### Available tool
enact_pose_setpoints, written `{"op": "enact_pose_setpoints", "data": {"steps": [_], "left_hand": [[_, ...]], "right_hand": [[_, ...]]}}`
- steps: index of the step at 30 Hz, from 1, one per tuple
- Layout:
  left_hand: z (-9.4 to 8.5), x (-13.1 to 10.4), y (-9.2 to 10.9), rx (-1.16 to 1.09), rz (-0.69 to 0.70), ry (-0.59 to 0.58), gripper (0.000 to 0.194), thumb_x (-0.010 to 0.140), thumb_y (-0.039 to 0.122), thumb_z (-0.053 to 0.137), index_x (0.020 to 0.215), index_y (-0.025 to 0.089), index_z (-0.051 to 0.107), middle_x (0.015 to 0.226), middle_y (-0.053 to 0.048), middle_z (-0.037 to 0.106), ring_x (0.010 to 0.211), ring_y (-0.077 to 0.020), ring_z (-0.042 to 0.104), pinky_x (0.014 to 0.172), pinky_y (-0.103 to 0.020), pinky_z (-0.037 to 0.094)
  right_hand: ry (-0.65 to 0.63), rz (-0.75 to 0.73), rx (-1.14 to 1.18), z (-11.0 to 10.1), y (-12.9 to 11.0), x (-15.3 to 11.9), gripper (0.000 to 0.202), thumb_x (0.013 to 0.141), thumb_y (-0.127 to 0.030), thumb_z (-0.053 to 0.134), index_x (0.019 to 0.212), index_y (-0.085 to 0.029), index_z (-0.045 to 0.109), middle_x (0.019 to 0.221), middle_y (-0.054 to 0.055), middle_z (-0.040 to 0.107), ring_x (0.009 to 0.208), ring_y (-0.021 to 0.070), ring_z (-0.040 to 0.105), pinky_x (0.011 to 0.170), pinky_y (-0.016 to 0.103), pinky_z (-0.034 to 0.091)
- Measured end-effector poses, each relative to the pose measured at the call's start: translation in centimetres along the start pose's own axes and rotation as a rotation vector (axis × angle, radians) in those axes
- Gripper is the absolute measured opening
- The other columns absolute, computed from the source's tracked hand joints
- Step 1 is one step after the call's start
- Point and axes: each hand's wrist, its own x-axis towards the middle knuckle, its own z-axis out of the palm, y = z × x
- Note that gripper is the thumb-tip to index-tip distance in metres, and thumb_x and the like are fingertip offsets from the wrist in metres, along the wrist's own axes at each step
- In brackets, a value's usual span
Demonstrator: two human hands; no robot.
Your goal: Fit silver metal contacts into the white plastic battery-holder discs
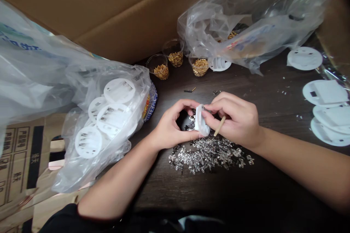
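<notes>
My left hand (176, 125) is closed on a round white plastic battery housing (201, 125), held on edge between thumb and fingers. Fingers of my right hand (233, 116) pinch at the housing's upper right edge, where a small dark metal bit shows, too small to name surely. A thin tan stick (220, 125) is tucked in the same right hand, its end pointing down toward the housing. Under both hands lies a heap of small metal spring contacts (207, 154). The inner face of the housing is mostly hidden from view.
Clear cups of brass-coloured pins (200, 67) stand at the back. A plastic bag (73, 76) with white housings (112, 120) lies left; another bag (262, 25) lies back right. More white housings (328, 127) are stacked at right. Cardboard (123, 11) walls the back.
</notes>
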Motion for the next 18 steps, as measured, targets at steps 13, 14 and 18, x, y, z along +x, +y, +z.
{"op": "enact_pose_setpoints", "data": {"steps": [13, 14, 18], "left_hand": [[-0.17, 0.05, -0.1, 0.06, 0.086, -0.012, 0.064, 0.066, 0.025, 0.096, 0.123, 0.021, 0.067, 0.109, -0.005, 0.07, 0.098, -0.0172, 0.062, 0.091, -0.031, 0.051], [-0.18, 0.04, -0.11, 0.069, 0.091, -0.014, 0.065, 0.066, 0.026, 0.097, 0.124, 0.021, 0.067, 0.109, -0.006, 0.07, 0.098, -0.0174, 0.062, 0.091, -0.032, 0.051], [-0.18, 0.05, -0.11, 0.093, 0.097, -0.022, 0.066, 0.066, 0.027, 0.097, 0.125, 0.022, 0.067, 0.11, -0.006, 0.07, 0.098, -0.0179, 0.062, 0.091, -0.033, 0.052]], "right_hand": [[-0.013, 0.06, 0.043, 0.12, 0.14, -0.01, 0.017, 0.085, -0.007, 0.073, 0.084, -0.019, 0.06, 0.076, 0.001, 0.058, 0.062, 0.0106, 0.051, 0.052, 0.025, 0.041], [-0.012, 0.068, 0.043, 0.11, 0.13, 0.02, 0.018, 0.085, -0.007, 0.073, 0.083, -0.019, 0.06, 0.075, 0.0, 0.058, 0.061, 0.0104, 0.051, 0.052, 0.025, 0.041], [-0.01, 0.066, 0.028, 0.13, 0.08, 0.07, 0.018, 0.085, -0.007, 0.072, 0.083, -0.019, 0.059, 0.073, -0.001, 0.055, 0.061, 0.0104, 0.05, 0.051, 0.025, 0.04]]}}
